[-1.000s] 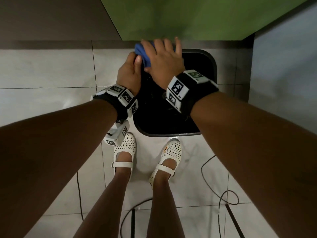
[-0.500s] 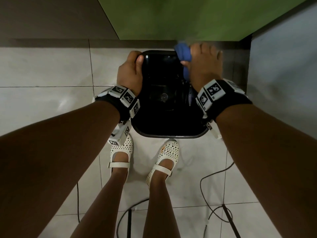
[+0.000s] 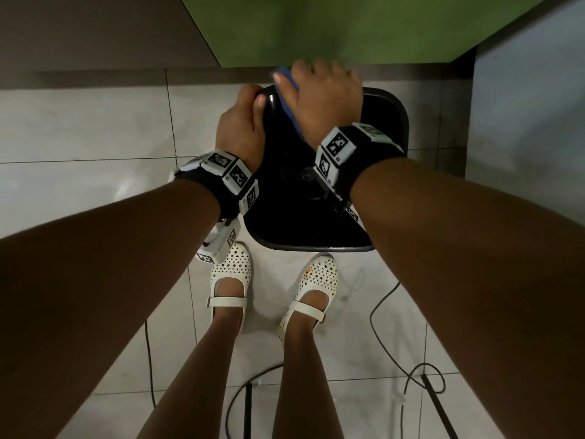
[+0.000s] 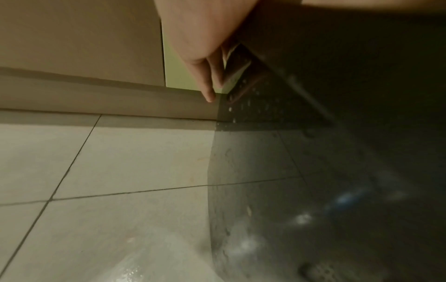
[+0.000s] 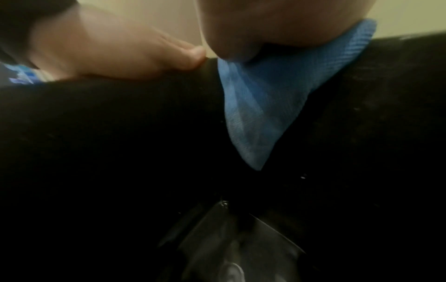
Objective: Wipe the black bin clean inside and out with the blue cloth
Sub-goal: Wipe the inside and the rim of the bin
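Note:
The black bin (image 3: 401,122) stands open on the tiled floor, close to the far wall. My left hand (image 3: 242,131) grips its far-left rim, thumb inside and fingers (image 4: 209,91) down the outer wall (image 4: 313,171). My right hand (image 3: 326,99) holds the blue cloth (image 3: 286,90) folded over the far rim, just right of the left thumb. In the right wrist view the blue cloth (image 5: 263,95) hangs down the bin's dark inner wall (image 5: 108,152), beside the left hand (image 5: 115,53). The right hand is motion-blurred.
My feet in white perforated shoes (image 3: 231,277) stand right in front of the bin. Black cables (image 3: 380,327) loop over the tiles at the right and behind. A green panel (image 3: 348,26) and a grey wall (image 3: 522,106) close off the far and right sides.
The right hand slid the cloth along the far rim to the right corner, then back left near the left hand. The left hand kept its grip.

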